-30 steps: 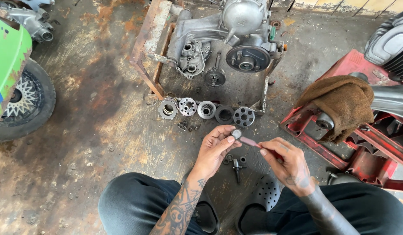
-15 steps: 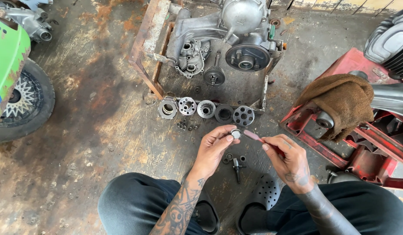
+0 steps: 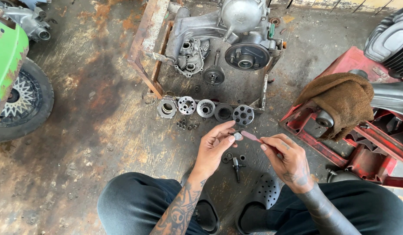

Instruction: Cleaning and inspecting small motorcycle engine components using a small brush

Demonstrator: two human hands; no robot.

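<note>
Head view: stained, rust-blotched concrete floor [image 3: 79,143], oily and scuffed. Grey cast-metal engine case [image 3: 219,39] on a rusty steel frame [image 3: 142,48]; five round machined discs [image 3: 205,109] in a row just before it. Brown rag [image 3: 340,102] draped over a red stand [image 3: 366,152]. Left hand [image 3: 212,150] pinching a small round metal piece [image 3: 238,136]; right hand [image 3: 288,161] closed on a thin reddish tool [image 3: 252,137] touching that piece, above the floor between the knees.

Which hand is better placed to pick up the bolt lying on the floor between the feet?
Probably the left hand: it hangs nearer above the bolt, pinching only a small round part. The right hand holds a thin tool.
</note>
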